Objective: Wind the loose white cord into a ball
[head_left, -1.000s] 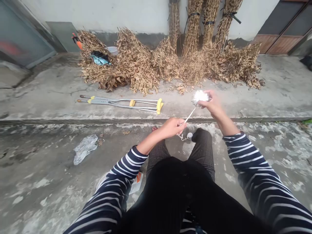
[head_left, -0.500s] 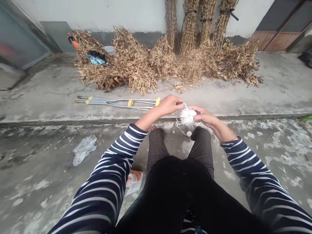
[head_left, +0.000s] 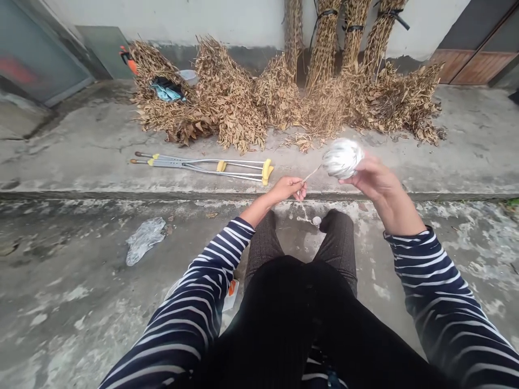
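Well, a white ball (head_left: 343, 158) of what looked like string was up in the air, seen over the concrete step (head_left: 81, 173). The person's right hand (head_left: 377, 175) was curled around its right side, with the fingers gripping it. The left hand (head_left: 288, 188) had its fingers closed, pinching a thin strand (head_left: 311, 174) that ran tight and slanting up to the ball. Below the left hand, a loose tail (head_left: 300, 208) hung toward a small white round thing (head_left: 317, 221) near the person's feet. I could not tell what that was.

I guessed the ball was light, since one hand held it up. It looked a bit soft, and nothing about it seemed easy to break. Its round side might have been a little slippery, so a wide, cupped hand seemed the best way to hold it. Squeezing too hard could have pushed the loops out of place. The strand looked thin and bendy, good for a pinch between finger and thumb, close to the ball.
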`<state>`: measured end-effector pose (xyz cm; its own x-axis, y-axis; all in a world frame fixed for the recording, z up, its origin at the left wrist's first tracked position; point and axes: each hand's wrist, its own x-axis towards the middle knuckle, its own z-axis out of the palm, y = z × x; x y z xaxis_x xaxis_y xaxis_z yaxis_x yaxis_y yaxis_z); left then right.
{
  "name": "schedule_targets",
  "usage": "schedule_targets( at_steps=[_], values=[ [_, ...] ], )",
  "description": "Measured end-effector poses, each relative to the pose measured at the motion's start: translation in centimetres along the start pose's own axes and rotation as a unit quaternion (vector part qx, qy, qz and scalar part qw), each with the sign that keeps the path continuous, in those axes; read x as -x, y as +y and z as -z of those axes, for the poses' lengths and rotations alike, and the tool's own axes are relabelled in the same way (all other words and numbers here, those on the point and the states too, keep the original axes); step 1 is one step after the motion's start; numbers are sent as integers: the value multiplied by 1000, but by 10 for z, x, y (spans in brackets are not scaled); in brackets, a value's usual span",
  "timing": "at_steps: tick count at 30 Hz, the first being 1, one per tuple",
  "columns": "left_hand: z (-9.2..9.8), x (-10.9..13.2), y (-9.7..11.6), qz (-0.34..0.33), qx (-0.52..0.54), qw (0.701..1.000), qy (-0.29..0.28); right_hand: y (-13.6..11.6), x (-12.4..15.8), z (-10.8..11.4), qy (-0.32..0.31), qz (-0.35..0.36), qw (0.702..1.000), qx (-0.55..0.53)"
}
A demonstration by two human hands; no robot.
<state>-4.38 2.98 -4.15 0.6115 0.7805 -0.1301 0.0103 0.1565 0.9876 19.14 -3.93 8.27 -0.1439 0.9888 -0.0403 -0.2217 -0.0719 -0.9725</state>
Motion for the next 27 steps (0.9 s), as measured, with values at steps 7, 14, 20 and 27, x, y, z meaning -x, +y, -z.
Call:
schedule_targets(
  at_steps=[7,14,20,27],
  values=[
    [23,22,-23,33,-41,998,31,-35,-9,-8,63,83,991,81],
    [117,57,24,16,-226,959,168,-86,4,-10,65,150,984,67],
    [159,61,139,-107,-272,886,360,-99,14,-22,67,159,985,22],
    [172,30,299,-304,-375,731,483,-132,34,-41,56,229,965,113]
  ],
)
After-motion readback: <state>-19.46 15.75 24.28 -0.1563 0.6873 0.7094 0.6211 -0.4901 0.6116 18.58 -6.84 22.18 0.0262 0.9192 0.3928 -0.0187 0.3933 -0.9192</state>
